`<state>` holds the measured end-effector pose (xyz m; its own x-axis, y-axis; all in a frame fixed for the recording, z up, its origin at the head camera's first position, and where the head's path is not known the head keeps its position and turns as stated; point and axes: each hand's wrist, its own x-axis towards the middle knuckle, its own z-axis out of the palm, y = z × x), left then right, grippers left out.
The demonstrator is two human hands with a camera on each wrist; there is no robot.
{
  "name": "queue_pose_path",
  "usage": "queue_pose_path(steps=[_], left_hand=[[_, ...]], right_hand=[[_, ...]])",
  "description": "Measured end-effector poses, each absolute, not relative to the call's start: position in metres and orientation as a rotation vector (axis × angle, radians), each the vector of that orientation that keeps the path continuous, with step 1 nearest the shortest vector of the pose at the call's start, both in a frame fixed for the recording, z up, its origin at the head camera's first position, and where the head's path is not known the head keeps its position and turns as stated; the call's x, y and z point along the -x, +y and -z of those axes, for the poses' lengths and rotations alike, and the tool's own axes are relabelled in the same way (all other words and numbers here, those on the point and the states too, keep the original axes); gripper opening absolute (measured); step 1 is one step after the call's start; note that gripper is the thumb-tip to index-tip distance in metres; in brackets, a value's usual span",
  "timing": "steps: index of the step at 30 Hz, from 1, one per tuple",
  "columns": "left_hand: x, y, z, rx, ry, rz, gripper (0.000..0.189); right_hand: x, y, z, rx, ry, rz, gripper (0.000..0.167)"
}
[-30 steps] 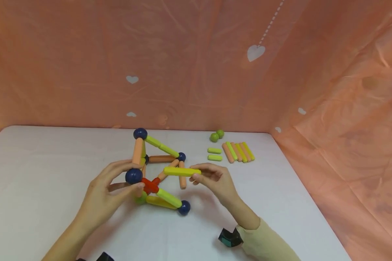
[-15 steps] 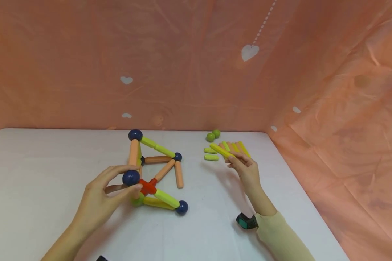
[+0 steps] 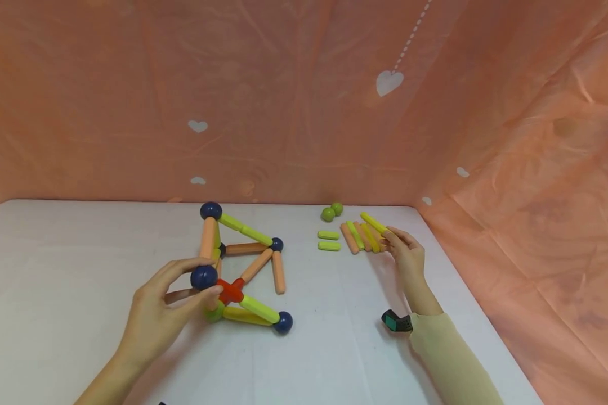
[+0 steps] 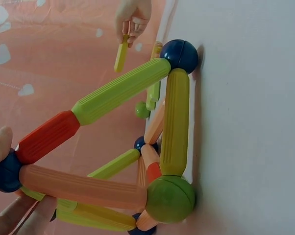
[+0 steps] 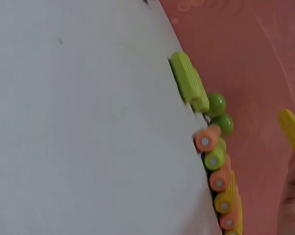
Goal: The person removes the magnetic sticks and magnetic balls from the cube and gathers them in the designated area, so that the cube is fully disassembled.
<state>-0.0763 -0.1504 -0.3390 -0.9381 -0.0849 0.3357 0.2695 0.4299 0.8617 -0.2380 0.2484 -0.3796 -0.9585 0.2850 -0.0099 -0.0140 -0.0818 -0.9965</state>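
Swung away from the structure of rods and balls (image 3: 256,265) over the last second, the person's right hand (image 3: 407,259) is now farther back and to the right, with a yellow rod (image 3: 372,221) above the right end of a row of rods (image 3: 355,235). Peach-orange cloth (image 3: 284,112) with white hearts hangs behind and along the right of a white counter (image 3: 324,349). Left of centre on the counter, the structure joins orange, lime, yellow and red rods with blue and green balls. A beige sleeve (image 3: 453,354) covers the right forearm. Of the two hands, the left hand (image 3: 157,309) grips a blue ball (image 3: 204,277) at the structure's raised near corner, and the right pinches the yellow rod near one end, off the counter. The row lies side by side in orange, lime and yellow. A black-and-teal device (image 3: 397,322) is beside the right wrist. Two short lime rods (image 3: 329,246) lie left of the row; two green balls (image 3: 327,214) rest close together behind them.
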Motion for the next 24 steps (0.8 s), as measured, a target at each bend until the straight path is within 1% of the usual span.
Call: queue_pose_path(steps=[2, 5, 9, 13, 17, 20, 24], left_hand=[[0.076, -0.15, 0.339, 0.159, -2.356, 1.513, 0.044], [0.077, -0.151, 0.338, 0.174, -2.354, 1.522, 0.043], [0.078, -0.152, 0.337, 0.189, -2.365, 1.536, 0.043], [0.078, -0.152, 0.337, 0.204, -2.369, 1.528, 0.042], [0.078, -0.152, 0.337, 0.22, -2.365, 1.528, 0.041], [0.079, -0.152, 0.337, 0.217, -2.369, 1.54, 0.041], [0.079, -0.152, 0.337, 0.21, -2.377, 1.541, 0.041]], right_hand=[[0.238, 0.249, 0.375, 0.382, -1.979, -2.137, 0.004], [0.24, 0.253, 0.374, 0.47, -1.96, -2.132, 0.006], [0.247, 0.26, 0.38, 0.531, -1.977, -2.079, 0.015], [0.255, 0.266, 0.387, 0.658, -1.992, -2.037, 0.013], [0.262, 0.269, 0.392, 0.81, -2.008, -1.987, 0.015], [0.266, 0.27, 0.394, 0.897, -2.034, -1.944, 0.023], [0.27, 0.269, 0.397, 0.942, -2.083, -1.848, 0.033]])
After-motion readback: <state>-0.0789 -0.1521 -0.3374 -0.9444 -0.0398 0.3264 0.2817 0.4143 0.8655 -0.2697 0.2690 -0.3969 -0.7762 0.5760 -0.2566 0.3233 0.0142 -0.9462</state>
